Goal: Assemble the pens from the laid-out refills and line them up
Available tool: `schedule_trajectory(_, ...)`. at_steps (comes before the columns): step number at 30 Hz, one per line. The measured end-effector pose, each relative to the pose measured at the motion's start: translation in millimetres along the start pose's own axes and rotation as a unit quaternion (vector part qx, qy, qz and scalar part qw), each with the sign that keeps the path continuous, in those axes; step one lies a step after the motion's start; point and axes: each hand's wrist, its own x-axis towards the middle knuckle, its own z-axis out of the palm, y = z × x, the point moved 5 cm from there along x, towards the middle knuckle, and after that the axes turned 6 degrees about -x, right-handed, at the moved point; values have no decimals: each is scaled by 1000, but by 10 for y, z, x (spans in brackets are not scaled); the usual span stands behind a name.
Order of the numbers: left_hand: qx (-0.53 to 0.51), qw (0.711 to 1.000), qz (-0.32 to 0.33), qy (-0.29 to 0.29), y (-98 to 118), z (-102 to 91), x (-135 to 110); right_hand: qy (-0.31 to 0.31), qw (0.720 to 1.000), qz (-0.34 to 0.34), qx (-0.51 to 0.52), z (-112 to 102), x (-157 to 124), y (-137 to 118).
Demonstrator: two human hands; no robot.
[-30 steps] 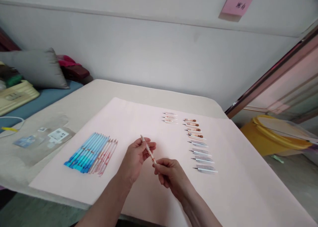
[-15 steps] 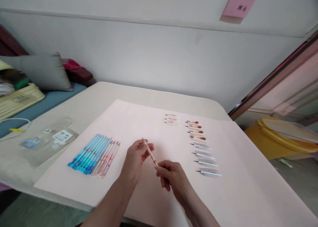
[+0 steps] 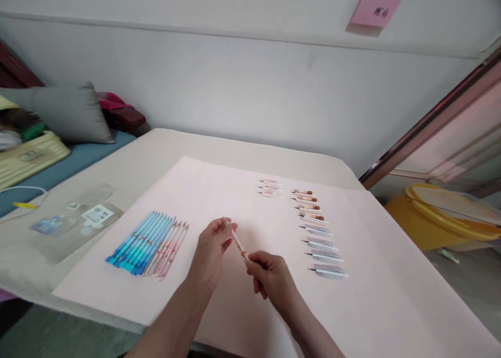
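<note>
A slim white pen (image 3: pixel 239 245) with reddish-orange markings slants between my hands above the pale pink sheet. My left hand (image 3: pixel 212 243) pinches its upper end between thumb and fingers. The lower end is gripped by my right hand (image 3: pixel 270 274), which hides that part. To the left lie several blue pens (image 3: pixel 146 238) side by side, with several white-and-red pens (image 3: pixel 170 248) beside them. On the right is a column of pen parts (image 3: pixel 323 256) with thin dark tips, some with brown figure-shaped ends (image 3: pixel 313 207). Three similar slim pieces (image 3: pixel 270 188) lie farther back.
The pink sheet (image 3: pixel 219 180) covers much of the table (image 3: pixel 164 139), which stands against a white wall. Clear plastic packaging (image 3: pixel 78 222) with labels lies at the left. Beyond are a grey cushion (image 3: pixel 74 112) and a cream basket (image 3: pixel 33 157). A yellow bin (image 3: pixel 422 222) stands at right.
My left thumb and fingers have closed more tightly around the pen's upper end. The pen and right hand have barely shifted; the pens and parts on the sheet lie as before.
</note>
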Motion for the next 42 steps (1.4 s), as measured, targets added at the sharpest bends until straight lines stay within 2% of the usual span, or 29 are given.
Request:
schedule_trajectory(4, 37, 999, 34, 14, 23, -26, 7, -17, 1000, 0, 4, 27, -11, -5)
schedule_trajectory(8, -8, 1000, 13, -7, 14, -2, 9, -20, 999, 8, 26, 22, -15, -10)
schedule_trajectory(14, 76, 995, 34, 46, 52, -21, -7, -19, 1000, 2, 6, 25, -16, -26)
schedule_trajectory(20, 3, 1000, 12, -13, 13, -1, -8, -22, 999, 9, 39, 16, -11, -12)
schedule_trajectory(25, 75, 995, 39, 46, 20, -69, 13, -22, 999, 3, 23, 14, -16, -22)
schedule_trajectory(30, 22, 1000, 13, -3, 9, -19, -5, -32, 999, 17, 36, 23, -24, -28)
schedule_trajectory(34, 61, 997, 32, 41, 25, -61, -5, -29, 999, 9, 26, 25, -29, -50)
schedule_trajectory(38, 13, 1000, 11, 12, 38, -28, -9, -69, 991, 33, 113, 57, -57, -45)
schedule_trajectory(42, -36, 998, -21, -37, 54, 21, -35, -116, 955, 71, 262, 103, -80, 8)
